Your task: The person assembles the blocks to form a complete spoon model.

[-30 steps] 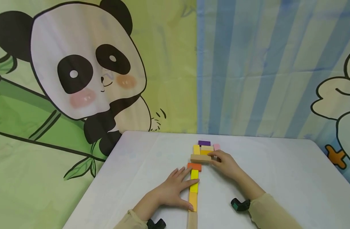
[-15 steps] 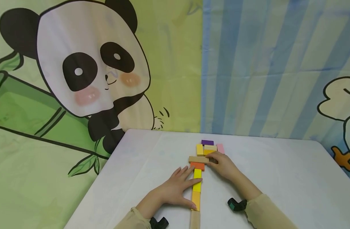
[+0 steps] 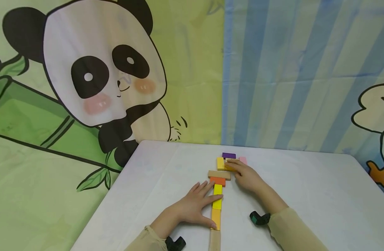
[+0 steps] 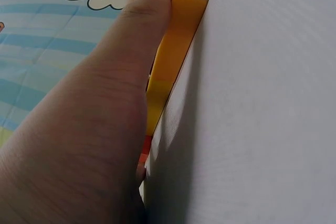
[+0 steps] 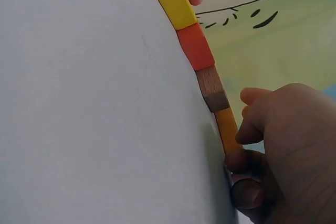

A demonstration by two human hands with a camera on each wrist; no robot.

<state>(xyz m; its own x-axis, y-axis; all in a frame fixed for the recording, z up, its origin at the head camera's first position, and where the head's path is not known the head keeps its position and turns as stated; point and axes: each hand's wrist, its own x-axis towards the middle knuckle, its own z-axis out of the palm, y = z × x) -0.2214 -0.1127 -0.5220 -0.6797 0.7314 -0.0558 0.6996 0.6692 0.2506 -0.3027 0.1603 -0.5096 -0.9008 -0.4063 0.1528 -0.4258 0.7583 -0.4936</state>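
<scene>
My left hand (image 3: 193,205) lies spread over a line of blocks, its thumb near the orange-yellow block (image 3: 215,218) and fingers across the yellow block (image 3: 217,204) and beside the red-orange block (image 3: 217,181). A plain wood block (image 3: 219,174) lies crosswise just beyond the red-orange one. My right hand (image 3: 246,177) reaches over an orange block (image 3: 229,168) with pale wood behind it, fingertips touching there and partly hiding both. In the right wrist view, its bent fingers come close to the orange block (image 5: 228,131); whether they pinch it is hidden.
A yellow block (image 3: 220,163), a purple block (image 3: 229,155) and a pink block (image 3: 243,160) stand around the right fingertips. Another plain wood block (image 3: 215,240) ends the line at the near side. The white table (image 3: 305,195) meets a printed cloth backdrop (image 3: 192,69).
The right hand brought the plain wood block against the red-orange block, let it go, and moved to the orange block behind. The left hand stays spread; the head view shifted slightly.
</scene>
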